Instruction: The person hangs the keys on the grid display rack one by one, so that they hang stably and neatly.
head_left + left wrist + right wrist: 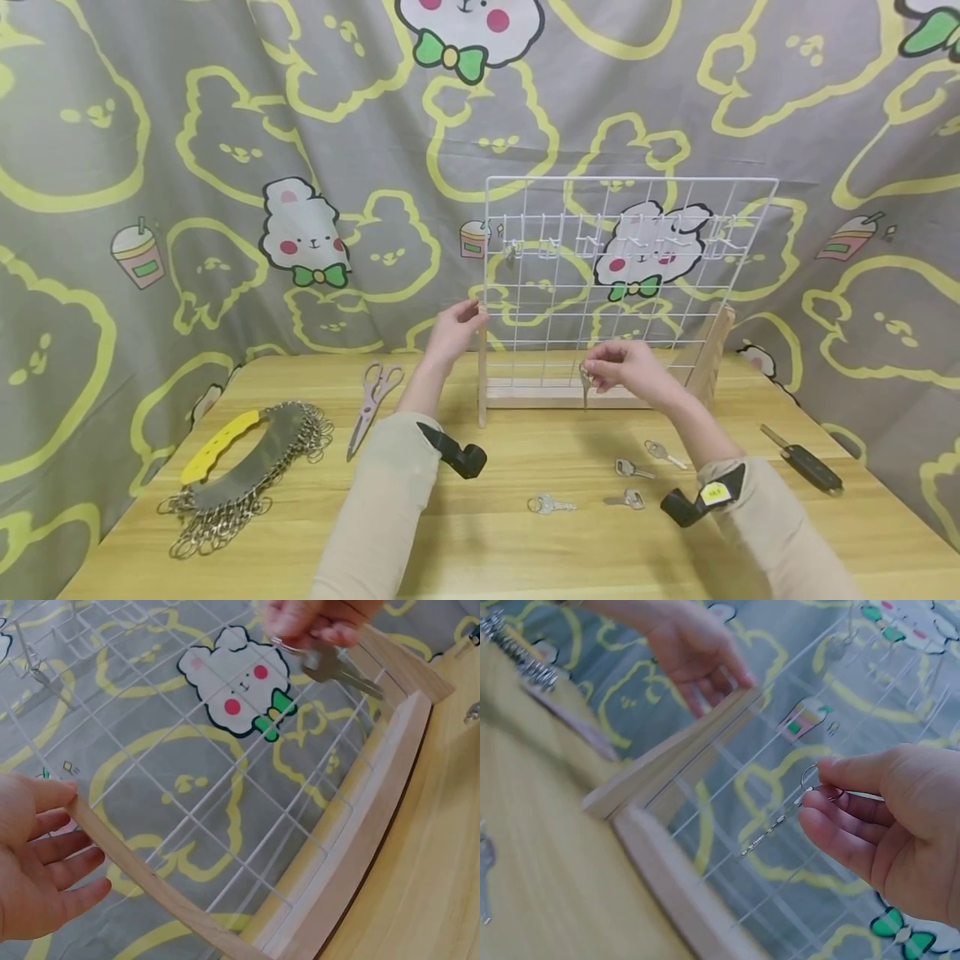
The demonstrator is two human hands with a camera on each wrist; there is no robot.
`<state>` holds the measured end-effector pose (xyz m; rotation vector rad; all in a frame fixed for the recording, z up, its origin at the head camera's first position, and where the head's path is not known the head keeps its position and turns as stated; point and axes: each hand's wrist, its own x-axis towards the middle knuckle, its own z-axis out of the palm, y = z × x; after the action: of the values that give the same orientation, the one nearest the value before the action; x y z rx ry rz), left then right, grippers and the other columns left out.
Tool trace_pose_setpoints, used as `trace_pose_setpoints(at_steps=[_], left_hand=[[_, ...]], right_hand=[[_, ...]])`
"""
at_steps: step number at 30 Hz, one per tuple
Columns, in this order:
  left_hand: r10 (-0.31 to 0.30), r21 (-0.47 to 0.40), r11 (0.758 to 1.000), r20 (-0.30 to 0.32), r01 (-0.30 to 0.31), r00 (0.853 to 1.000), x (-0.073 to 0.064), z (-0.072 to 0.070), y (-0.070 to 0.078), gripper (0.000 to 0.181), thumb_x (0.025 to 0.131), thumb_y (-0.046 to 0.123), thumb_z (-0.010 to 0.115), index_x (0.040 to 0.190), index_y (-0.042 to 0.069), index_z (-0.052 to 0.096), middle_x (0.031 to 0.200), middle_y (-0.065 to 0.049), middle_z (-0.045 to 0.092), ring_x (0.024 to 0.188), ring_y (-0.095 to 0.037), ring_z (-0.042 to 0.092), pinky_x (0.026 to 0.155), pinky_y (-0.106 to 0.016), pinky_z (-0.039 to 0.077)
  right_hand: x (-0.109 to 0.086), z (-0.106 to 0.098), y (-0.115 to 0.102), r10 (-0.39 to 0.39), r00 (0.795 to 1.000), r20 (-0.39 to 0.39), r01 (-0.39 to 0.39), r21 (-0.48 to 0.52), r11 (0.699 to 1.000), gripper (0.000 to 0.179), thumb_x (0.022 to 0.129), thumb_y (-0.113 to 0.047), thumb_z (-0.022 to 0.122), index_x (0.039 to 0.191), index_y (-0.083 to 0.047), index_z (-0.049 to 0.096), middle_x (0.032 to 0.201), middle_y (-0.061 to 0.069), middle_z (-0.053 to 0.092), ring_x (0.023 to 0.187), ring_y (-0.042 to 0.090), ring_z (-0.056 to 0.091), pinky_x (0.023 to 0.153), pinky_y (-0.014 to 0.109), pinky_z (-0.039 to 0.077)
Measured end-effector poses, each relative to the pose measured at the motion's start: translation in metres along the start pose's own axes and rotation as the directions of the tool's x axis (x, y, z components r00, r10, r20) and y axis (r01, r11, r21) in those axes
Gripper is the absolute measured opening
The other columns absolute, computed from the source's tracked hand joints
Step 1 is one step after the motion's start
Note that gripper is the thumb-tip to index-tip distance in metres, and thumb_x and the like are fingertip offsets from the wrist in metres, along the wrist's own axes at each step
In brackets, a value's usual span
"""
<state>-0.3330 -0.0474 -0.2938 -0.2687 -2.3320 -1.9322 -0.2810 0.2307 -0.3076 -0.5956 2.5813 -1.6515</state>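
My right hand pinches a key by its ring, holding it before the lower part of a white wire grid rack. The key's blade points down, and in the left wrist view the key overlaps the grid. My left hand is at the rack's left wooden post. One fingertip touches the post's top while the other fingers lie loosely extended beside it. Wire hooks line the upper grid; something small and metallic hangs on the leftmost one.
Several loose keys lie on the wooden table in front of the rack. A black car key is at the right. Scissors and a yellow-handled holder with many metal rings lie at the left. A patterned curtain hangs behind.
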Motion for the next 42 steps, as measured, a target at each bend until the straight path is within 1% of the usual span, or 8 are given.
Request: trace_pose_setpoints(at_steps=[5, 9, 18, 24, 29, 34, 38, 42], left_hand=[[-0.030, -0.022, 0.999, -0.004, 0.030, 1.000, 0.000, 0.002, 0.001, 0.052, 0.092, 0.020, 0.058, 0.139, 0.005, 0.041, 0.135, -0.014, 0.048, 0.125, -0.026, 0.042, 0.106, -0.039, 0.033], [-0.037, -0.043, 0.998, -0.019, 0.036, 0.999, 0.001, 0.004, 0.002, 0.051, 0.092, 0.017, 0.058, 0.138, 0.004, 0.042, 0.133, -0.015, 0.049, 0.123, -0.027, 0.044, 0.106, -0.041, 0.033], [-0.055, -0.068, 0.996, -0.038, 0.052, 0.998, 0.002, 0.005, 0.005, 0.049, 0.091, 0.014, 0.060, 0.136, 0.003, 0.045, 0.130, -0.016, 0.052, 0.120, -0.028, 0.047, 0.105, -0.040, 0.034], [-0.056, -0.077, 0.996, -0.045, 0.053, 0.997, 0.002, 0.006, 0.003, 0.049, 0.090, 0.013, 0.061, 0.135, 0.003, 0.046, 0.130, -0.016, 0.052, 0.120, -0.028, 0.047, 0.106, -0.040, 0.033], [-0.050, -0.069, 0.997, -0.047, 0.047, 0.998, 0.002, 0.005, 0.002, 0.048, 0.090, 0.013, 0.061, 0.135, 0.003, 0.047, 0.130, -0.016, 0.052, 0.121, -0.028, 0.047, 0.105, -0.041, 0.034], [-0.058, -0.069, 0.996, -0.032, 0.056, 0.998, 0.003, 0.003, -0.001, 0.050, 0.089, 0.014, 0.062, 0.135, 0.003, 0.046, 0.131, -0.014, 0.052, 0.121, -0.027, 0.046, 0.104, -0.040, 0.036], [-0.077, -0.120, 0.990, -0.018, 0.074, 0.997, 0.004, 0.001, -0.002, 0.050, 0.088, 0.012, 0.063, 0.134, 0.003, 0.047, 0.131, -0.013, 0.052, 0.119, -0.027, 0.049, 0.101, -0.037, 0.040], [-0.090, -0.177, 0.980, -0.004, 0.088, 0.996, 0.006, 0.000, -0.002, 0.048, 0.088, 0.009, 0.063, 0.133, 0.002, 0.048, 0.131, -0.014, 0.052, 0.117, -0.027, 0.050, 0.099, -0.036, 0.042]], right_hand=[[0.007, -0.005, -0.021, -0.019, 0.999, -0.041, 0.018, -0.026, 0.999, 0.022, 0.089, -0.010, 0.062, 0.097, 0.010, 0.059, 0.078, 0.012, 0.062, 0.068, 0.020, 0.062, 0.066, 0.035, 0.057], [0.012, -0.008, -0.035, -0.054, 0.996, -0.072, 0.049, -0.059, 0.997, 0.023, 0.089, -0.013, 0.062, 0.098, 0.008, 0.059, 0.078, 0.011, 0.062, 0.067, 0.017, 0.060, 0.064, 0.032, 0.056], [0.024, -0.010, -0.062, -0.109, 0.982, -0.154, 0.106, -0.026, 0.994, 0.025, 0.091, -0.016, 0.060, 0.100, 0.007, 0.059, 0.078, 0.006, 0.062, 0.068, 0.013, 0.060, 0.065, 0.029, 0.056], [0.031, -0.008, -0.077, -0.142, 0.971, -0.194, 0.144, -0.003, 0.990, 0.023, 0.092, -0.016, 0.058, 0.100, 0.006, 0.058, 0.081, 0.009, 0.061, 0.070, 0.016, 0.060, 0.065, 0.030, 0.056], [0.037, -0.007, -0.087, -0.172, 0.956, -0.239, 0.171, -0.023, 0.985, 0.022, 0.093, -0.018, 0.058, 0.096, 0.003, 0.057, 0.079, 0.011, 0.061, 0.067, 0.019, 0.059, 0.060, 0.029, 0.055], [0.041, -0.004, -0.095, -0.171, 0.949, -0.264, 0.163, -0.053, 0.985, 0.023, 0.093, -0.023, 0.059, 0.097, 0.000, 0.057, 0.073, 0.008, 0.059, 0.061, 0.020, 0.054, 0.053, 0.025, 0.050], [0.043, -0.002, -0.099, -0.173, 0.946, -0.275, 0.166, -0.048, 0.985, 0.020, 0.092, -0.020, 0.059, 0.095, 0.000, 0.057, 0.070, 0.009, 0.058, 0.055, 0.013, 0.050, 0.048, 0.022, 0.046], [0.045, -0.002, -0.101, -0.192, 0.939, -0.286, 0.200, 0.000, 0.980, 0.016, 0.093, -0.018, 0.058, 0.092, -0.002, 0.056, 0.070, 0.011, 0.059, 0.055, 0.013, 0.050, 0.047, 0.021, 0.045]])
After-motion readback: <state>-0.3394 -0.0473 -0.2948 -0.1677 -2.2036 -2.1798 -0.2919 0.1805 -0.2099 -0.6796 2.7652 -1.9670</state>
